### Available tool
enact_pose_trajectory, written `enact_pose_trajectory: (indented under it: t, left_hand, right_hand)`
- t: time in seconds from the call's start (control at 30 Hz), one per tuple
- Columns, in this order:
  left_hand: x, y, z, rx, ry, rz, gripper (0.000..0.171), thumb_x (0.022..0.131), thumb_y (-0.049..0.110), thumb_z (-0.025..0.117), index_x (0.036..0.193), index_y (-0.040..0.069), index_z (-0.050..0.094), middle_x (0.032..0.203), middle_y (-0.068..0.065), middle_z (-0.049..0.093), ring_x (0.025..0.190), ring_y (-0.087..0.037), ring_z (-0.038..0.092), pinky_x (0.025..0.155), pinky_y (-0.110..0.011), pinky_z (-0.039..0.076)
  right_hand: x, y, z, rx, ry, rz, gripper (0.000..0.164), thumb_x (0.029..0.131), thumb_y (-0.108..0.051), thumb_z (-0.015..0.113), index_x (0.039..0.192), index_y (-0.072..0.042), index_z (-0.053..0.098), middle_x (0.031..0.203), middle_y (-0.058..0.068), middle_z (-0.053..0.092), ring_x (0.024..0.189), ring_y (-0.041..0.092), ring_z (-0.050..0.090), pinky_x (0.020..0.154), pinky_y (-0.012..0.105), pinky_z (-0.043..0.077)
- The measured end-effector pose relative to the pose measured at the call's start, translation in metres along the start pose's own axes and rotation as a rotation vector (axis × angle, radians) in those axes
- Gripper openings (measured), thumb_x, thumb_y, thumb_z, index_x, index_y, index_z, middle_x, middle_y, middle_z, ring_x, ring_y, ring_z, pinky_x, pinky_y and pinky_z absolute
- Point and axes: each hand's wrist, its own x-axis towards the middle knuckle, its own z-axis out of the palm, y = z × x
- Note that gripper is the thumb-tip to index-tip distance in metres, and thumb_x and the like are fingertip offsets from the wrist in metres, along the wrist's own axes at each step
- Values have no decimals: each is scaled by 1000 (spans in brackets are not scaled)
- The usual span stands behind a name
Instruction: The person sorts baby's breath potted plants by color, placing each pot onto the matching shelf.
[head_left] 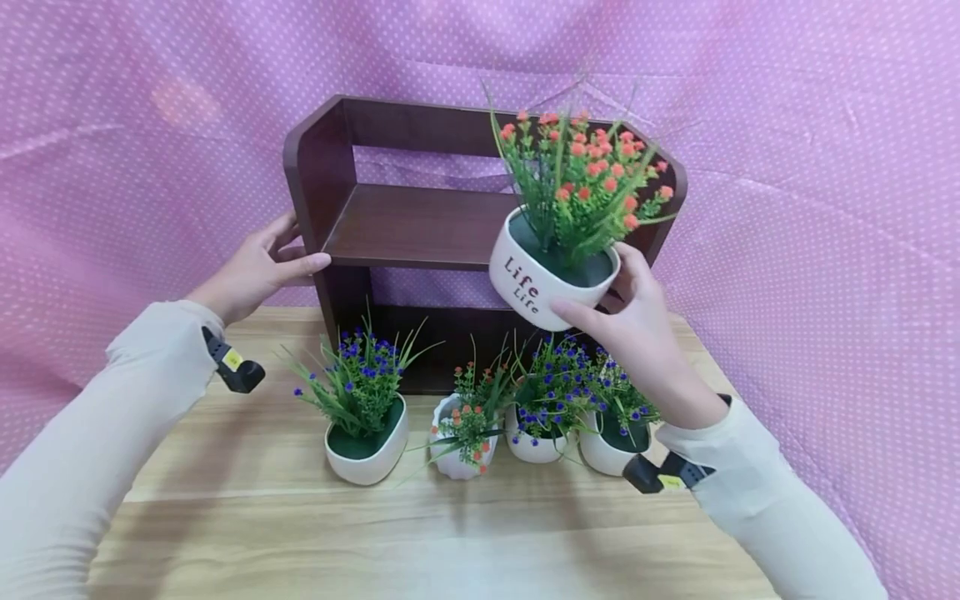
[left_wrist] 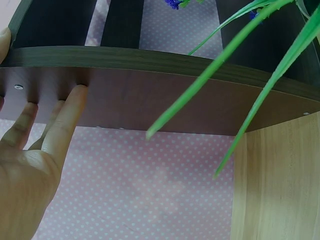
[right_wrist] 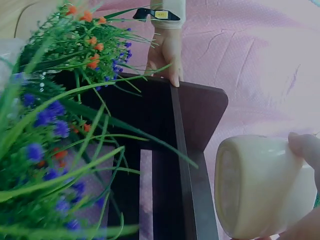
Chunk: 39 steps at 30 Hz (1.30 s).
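Note:
My right hand point(head_left: 637, 321) grips a white oval pot point(head_left: 555, 279) marked "Life", holding it up in front of the upper level of a dark brown two-tier shelf point(head_left: 427, 223). Orange flowers point(head_left: 592, 167) and long grass blades fill this pot. Its pale underside point(right_wrist: 231, 187) shows in the right wrist view, with the thumb on its side. At the shelf's left side panel point(left_wrist: 165, 97), my left hand point(head_left: 251, 271) holds on: the fingertips press the outer face and the thumb lies over the front edge.
Along the shelf's front on the wooden table point(head_left: 360, 542) stand a blue-flowered pot point(head_left: 367, 454), a scalloped white pot with orange flowers point(head_left: 461, 450), and two more blue-flowered pots, one in the middle point(head_left: 536, 446) and one at right point(head_left: 611, 450). Pink dotted cloth point(head_left: 817, 208) hangs behind.

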Motion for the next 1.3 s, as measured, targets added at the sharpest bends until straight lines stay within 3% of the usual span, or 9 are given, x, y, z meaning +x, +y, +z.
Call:
enact_pose_trajectory:
  t: [0.2,0.57,0.93,1.13,1.3]
  left_hand:
    - [2,-1,-1,-23,2,-4,76,93,12,64,152,35,22,158,-5,25,136,-25,40,85,-18,53]
    - [3,3,0,-36,-12,-18,77,93,13,64,152,37,21,158,-5,23,137,-28,37,84,-21,55]
    - [3,1,0,-28,-10,-6,75,93,13,64,152,35,24,157,-4,26,137,-28,37,84,-20,54]
    - [4,0,1,-21,-8,-15,75,93,14,64,152,36,23,158,-4,25,137,-29,37,85,-20,54]
    - [4,1,1,-3,-11,-15,75,94,16,63,152,38,21,158,-4,24,138,-30,36,85,-20,54]
  right_hand:
    - [28,-9,22,42,25,51,75,76,-17,81,139,-16,41,125,10,58,104,19,59,78,24,54]
    - [77,-25,56,82,86,68,77,73,-21,83,135,-9,39,119,10,59,104,19,60,86,31,54]
    - [117,-22,101,-55,172,85,80,67,-38,86,129,-9,44,119,4,54,104,13,56,85,21,50]
    - [126,-17,128,-227,209,98,82,65,-51,84,128,-13,47,117,0,54,106,11,50,87,20,44]
    - [129,-17,146,-299,213,147,84,64,-57,82,127,-15,45,117,-1,50,106,13,49,88,23,44]
